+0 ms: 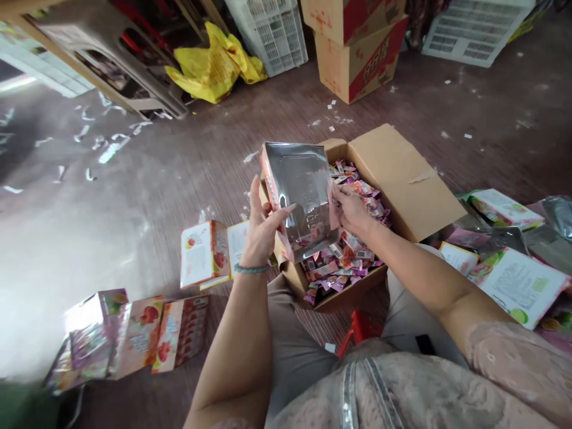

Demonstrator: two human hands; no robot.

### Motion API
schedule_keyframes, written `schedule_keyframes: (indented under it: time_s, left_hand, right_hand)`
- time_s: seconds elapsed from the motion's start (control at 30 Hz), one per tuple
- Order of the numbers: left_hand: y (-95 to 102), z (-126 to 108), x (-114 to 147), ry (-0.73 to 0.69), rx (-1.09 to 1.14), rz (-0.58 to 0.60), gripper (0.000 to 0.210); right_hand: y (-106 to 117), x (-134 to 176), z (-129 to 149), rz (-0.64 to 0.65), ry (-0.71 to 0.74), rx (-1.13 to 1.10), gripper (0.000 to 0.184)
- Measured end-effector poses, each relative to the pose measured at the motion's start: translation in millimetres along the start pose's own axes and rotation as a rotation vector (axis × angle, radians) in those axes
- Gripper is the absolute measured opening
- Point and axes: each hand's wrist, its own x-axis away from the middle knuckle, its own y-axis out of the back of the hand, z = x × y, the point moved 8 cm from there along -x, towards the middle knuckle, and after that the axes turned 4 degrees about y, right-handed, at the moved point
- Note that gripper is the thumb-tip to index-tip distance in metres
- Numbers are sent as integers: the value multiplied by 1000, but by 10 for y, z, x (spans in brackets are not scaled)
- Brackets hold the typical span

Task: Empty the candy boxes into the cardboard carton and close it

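Above the large open carton, a small candy box with a shiny silver surface and pink printed edges is held tilted. My left hand grips its left side, thumb lying over the silver surface and fingers along the printed edge. At the opposite side, my right hand pinches the pink edge between thumb and fingers. Under the box, the carton holds many small wrapped sachets in purple, pink and orange. Whether anything is inside the small box cannot be made out.
Printed boxes lie left of the carton, with more flattened ones nearer. Further packages are piled at right. Ahead are a yellow bag, stacked cartons and white crates. A red plastic piece sits between my legs.
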Motion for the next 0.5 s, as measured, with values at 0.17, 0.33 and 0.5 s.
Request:
schedule_keyframes:
  time_s: [0.17, 0.33, 0.5]
  left_hand:
    - [219, -123, 3, 51, 131, -67, 50]
    - [333, -15, 40, 185, 201, -32, 41]
    - [153, -57, 43, 121, 214, 52, 48]
  right_hand:
    - [-288, 313, -71, 458, -192, 230, 45]
    - [-435, 624, 282, 870, -157, 434, 51]
    - [-460, 615, 413, 884, 88, 725, 43]
